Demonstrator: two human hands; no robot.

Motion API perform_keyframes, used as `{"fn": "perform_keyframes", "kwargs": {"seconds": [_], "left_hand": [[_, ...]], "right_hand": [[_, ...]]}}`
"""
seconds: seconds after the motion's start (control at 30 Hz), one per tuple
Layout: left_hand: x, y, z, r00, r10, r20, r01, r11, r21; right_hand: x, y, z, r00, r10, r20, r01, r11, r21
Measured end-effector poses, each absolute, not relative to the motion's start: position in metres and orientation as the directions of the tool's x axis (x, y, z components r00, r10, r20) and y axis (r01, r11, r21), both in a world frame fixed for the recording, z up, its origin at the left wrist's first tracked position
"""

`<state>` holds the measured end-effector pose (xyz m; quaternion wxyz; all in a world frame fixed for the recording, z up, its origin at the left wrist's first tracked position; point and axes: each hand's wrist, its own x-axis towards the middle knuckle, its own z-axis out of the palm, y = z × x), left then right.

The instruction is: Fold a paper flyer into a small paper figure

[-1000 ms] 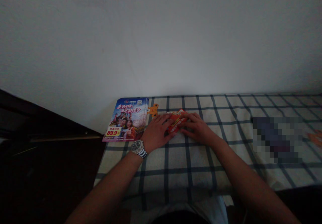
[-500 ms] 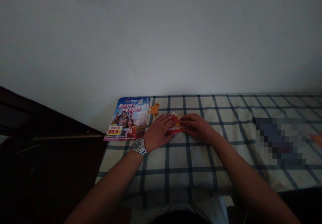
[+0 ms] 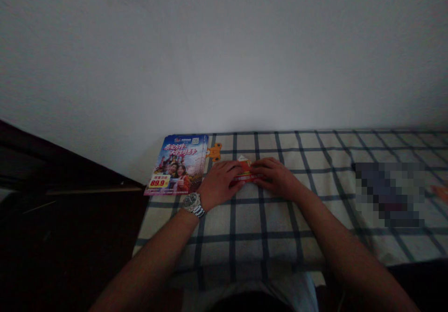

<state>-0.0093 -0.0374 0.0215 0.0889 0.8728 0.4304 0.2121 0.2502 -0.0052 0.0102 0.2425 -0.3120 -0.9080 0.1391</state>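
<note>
A small piece of folded red paper (image 3: 245,167), with a white pointed tip and a printed lower band, lies on the checked tablecloth. From the left, my left hand (image 3: 224,179) grips it, fingers over its face and thumb at the near edge. My right hand (image 3: 275,176) holds the other side, fingers curled onto the paper. Both hands cover much of it, so its full shape is hidden. Around my left wrist is a metal watch (image 3: 192,203).
A stack of colourful flyers (image 3: 178,165) lies at the tablecloth's (image 3: 217,223) left end. An orange bear-shaped figure (image 3: 214,152) shows beside it. On the right is a pixelated dark object (image 3: 387,195). A pale wall (image 3: 224,60) rises behind the table.
My fingers have shifted slightly on the red paper, and more of its white tip and an orange patch show between them. The flyers have not moved.
</note>
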Motion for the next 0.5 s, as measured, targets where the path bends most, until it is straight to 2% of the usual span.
{"fn": "perform_keyframes", "kwargs": {"seconds": [0.5], "left_hand": [[-0.0101,-0.0338,0.0184,0.548,0.771,0.324,0.681,-0.636,0.362]], "right_hand": [[0.2490,-0.0084,0.0168,-0.680,0.643,0.352,0.496,0.757,-0.425]]}}
